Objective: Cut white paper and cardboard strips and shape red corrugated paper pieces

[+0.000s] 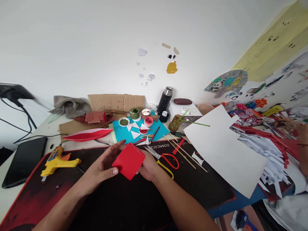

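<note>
A red piece with a ribbed face, like corrugated card [129, 161], is held above the dark mat between my two hands. My left hand [104, 166] grips its left edge, thumb in front and fingers behind. On the right side my right hand [148, 166] holds the piece from behind, its fingers mostly hidden. Just beyond my right hand lie scissors [157, 155] with one red and one yellow handle loop. Small white paper pieces [135, 134] and paint pots [148, 121] sit on a blue sheet [117, 131] past the card.
A yellow glue gun [60, 161] and a black phone [25, 162] lie at the left. A red and white paper boat shape [87, 134] rests behind. Thin sticks [184, 154] and a large white sheet [222, 147] are at the right. Another person's arm [302, 144] shows at the far right.
</note>
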Tool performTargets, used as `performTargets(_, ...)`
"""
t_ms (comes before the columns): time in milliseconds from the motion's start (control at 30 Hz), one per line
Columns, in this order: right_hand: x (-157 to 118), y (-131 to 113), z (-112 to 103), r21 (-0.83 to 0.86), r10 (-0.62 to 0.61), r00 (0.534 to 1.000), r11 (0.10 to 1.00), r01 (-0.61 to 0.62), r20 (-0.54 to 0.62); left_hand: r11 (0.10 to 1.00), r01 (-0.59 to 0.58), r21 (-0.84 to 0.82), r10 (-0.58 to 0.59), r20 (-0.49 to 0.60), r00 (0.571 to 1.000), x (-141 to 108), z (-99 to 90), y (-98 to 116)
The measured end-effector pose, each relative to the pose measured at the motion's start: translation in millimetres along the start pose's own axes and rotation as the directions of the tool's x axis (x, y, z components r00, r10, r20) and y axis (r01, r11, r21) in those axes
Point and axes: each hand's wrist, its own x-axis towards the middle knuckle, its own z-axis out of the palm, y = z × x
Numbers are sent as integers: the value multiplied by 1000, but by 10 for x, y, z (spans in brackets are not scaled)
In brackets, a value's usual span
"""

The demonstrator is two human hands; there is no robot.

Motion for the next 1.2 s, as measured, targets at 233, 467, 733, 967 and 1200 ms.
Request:
performTargets(233,-34,-92,-47,57,-113,993,992,111,36,981,-89,-172,44,-251,967,77,15,7)
performTargets(467,-80,-130,-9,-79,-289,955,953,294,74,969,-106,-221,32,-317,948,144,73,32)
performTargets(733,-46,-80,-17,-214,-318,946,922,324,62,992,-37,-120,3,-273,962,121,103,-19)
performTargets(967,-77,-82,6,-257,-311,950,917,306,21,990,11,-140,-50,-275,960,115,14,-70)
performTargets(1200,-131,-96,50,-363,-278,960,895,258,-3,991,5,-134,-48,-317,947,131,47,-17)
